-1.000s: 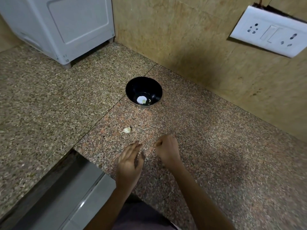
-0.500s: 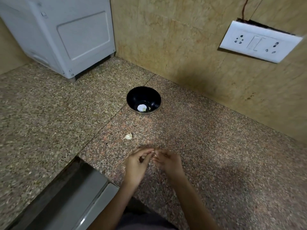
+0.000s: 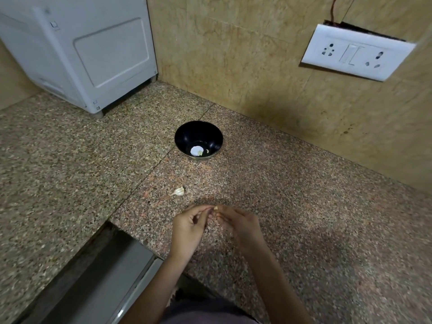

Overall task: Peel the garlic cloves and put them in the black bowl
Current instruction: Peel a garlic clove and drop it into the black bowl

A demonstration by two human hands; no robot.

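Fingertips together: left hand (image 3: 189,228) and right hand (image 3: 238,223) both pinch one small garlic clove (image 3: 216,208) over the granite counter (image 3: 327,206). The black bowl (image 3: 198,134) sits at 12 o'clock from the hands, with pale bits in its bottom. A loose clove (image 3: 178,191) with its skin on lies on the counter at 10 o'clock, near the hands.

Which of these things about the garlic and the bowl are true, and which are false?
1. The left hand and right hand pinch a small clove at their fingertips. True.
2. The black bowl is upside down. False: it stands upright, with pale bits inside.
3. A loose clove lies on the counter between the hands and the bowl. True.
4. The loose clove touches the bowl. False: they lie apart.
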